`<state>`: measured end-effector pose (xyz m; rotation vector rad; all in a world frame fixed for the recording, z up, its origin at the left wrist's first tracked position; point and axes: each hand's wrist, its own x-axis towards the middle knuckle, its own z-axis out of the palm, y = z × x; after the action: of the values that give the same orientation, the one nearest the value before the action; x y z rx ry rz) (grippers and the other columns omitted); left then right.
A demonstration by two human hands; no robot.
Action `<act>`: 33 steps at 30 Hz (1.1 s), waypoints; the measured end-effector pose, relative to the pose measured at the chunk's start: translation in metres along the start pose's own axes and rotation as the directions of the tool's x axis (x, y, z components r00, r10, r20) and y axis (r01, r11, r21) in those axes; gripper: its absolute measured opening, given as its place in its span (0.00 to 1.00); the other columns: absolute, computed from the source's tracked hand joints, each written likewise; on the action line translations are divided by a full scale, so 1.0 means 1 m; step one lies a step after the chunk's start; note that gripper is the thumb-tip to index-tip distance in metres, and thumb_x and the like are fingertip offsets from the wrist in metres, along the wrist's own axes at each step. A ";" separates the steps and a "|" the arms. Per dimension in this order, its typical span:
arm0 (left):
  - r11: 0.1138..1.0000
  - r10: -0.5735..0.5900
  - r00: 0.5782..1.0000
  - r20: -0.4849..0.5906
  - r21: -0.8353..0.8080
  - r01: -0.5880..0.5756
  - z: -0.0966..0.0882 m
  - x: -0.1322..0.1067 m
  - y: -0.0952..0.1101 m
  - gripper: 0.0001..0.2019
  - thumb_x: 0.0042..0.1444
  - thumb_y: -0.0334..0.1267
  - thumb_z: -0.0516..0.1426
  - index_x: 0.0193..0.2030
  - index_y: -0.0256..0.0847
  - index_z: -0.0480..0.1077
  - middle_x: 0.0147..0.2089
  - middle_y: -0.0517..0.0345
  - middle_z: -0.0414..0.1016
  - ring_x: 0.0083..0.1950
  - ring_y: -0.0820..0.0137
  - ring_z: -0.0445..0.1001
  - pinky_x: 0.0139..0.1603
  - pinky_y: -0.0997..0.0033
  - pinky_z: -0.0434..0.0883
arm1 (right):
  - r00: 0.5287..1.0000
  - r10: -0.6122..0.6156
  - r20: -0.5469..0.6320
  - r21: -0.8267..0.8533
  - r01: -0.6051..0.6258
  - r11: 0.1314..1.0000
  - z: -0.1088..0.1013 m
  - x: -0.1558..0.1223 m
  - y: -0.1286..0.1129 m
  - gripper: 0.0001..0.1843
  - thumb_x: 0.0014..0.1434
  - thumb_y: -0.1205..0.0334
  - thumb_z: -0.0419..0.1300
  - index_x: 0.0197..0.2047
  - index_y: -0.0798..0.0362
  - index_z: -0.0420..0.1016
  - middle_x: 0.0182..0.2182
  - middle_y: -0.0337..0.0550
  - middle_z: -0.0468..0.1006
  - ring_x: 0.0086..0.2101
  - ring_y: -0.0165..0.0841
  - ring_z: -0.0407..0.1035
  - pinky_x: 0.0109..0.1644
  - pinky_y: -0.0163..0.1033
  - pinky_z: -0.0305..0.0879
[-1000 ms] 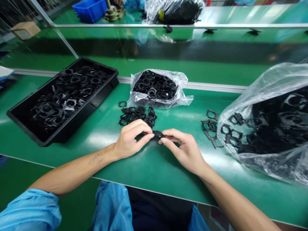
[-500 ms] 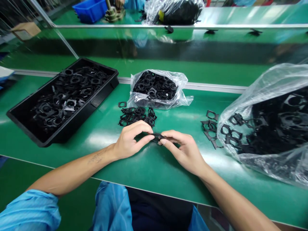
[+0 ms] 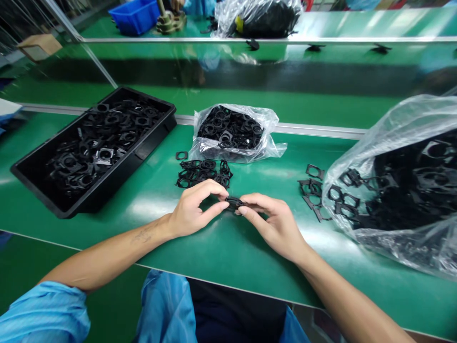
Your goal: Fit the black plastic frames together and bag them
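Observation:
Both my hands meet over the green table (image 3: 221, 247), pinching one small black plastic part (image 3: 233, 202) between them. My left hand (image 3: 194, 207) grips its left side with thumb and fingertips. My right hand (image 3: 273, 221) holds its right side the same way. Just beyond my hands lies a small pile of black ring-shaped parts (image 3: 202, 172). Loose black square frames (image 3: 314, 186) lie to the right of my right hand.
A black tray (image 3: 143, 147) with several black parts stands at the left. A small clear bag of parts (image 3: 232, 133) sits behind the pile, and a large clear bag (image 3: 403, 186) fills the right. A blue bin (image 3: 134, 16) and another bag stand on the far bench.
My hands and the part between them have shifted very slightly; the grip looks the same.

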<state>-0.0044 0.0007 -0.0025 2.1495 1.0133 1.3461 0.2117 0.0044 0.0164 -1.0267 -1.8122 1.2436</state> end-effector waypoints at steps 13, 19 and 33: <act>0.986 0.169 0.983 -0.069 0.021 -0.168 -0.003 0.004 0.003 0.04 0.62 0.31 0.63 0.39 0.39 0.72 0.34 0.57 0.79 0.37 0.72 0.78 0.39 0.71 0.76 | 0.998 0.054 0.036 0.187 -0.060 0.981 0.001 0.001 -0.003 0.16 0.65 0.49 0.64 0.40 0.54 0.82 0.34 0.46 0.83 0.32 0.34 0.76 0.38 0.38 0.75; 0.976 0.196 0.978 -0.078 0.107 -0.187 -0.005 0.003 0.004 0.03 0.62 0.32 0.63 0.39 0.40 0.73 0.34 0.57 0.79 0.35 0.72 0.78 0.37 0.72 0.76 | 0.999 0.035 0.018 0.147 -0.037 0.988 0.000 0.001 -0.002 0.15 0.65 0.49 0.65 0.40 0.53 0.82 0.34 0.46 0.83 0.33 0.36 0.77 0.41 0.40 0.76; 0.991 0.124 0.990 -0.072 0.057 -0.121 -0.003 0.001 0.004 0.03 0.63 0.32 0.61 0.42 0.39 0.71 0.35 0.55 0.78 0.38 0.70 0.77 0.40 0.70 0.76 | 0.994 -0.100 0.049 -0.020 0.101 0.995 -0.002 0.001 -0.001 0.10 0.68 0.59 0.62 0.44 0.51 0.85 0.37 0.46 0.85 0.36 0.36 0.78 0.45 0.41 0.75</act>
<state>-0.0051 -0.0012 0.0017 2.2472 0.9686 1.4831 0.2130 0.0054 0.0182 -0.9125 -1.8944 1.1991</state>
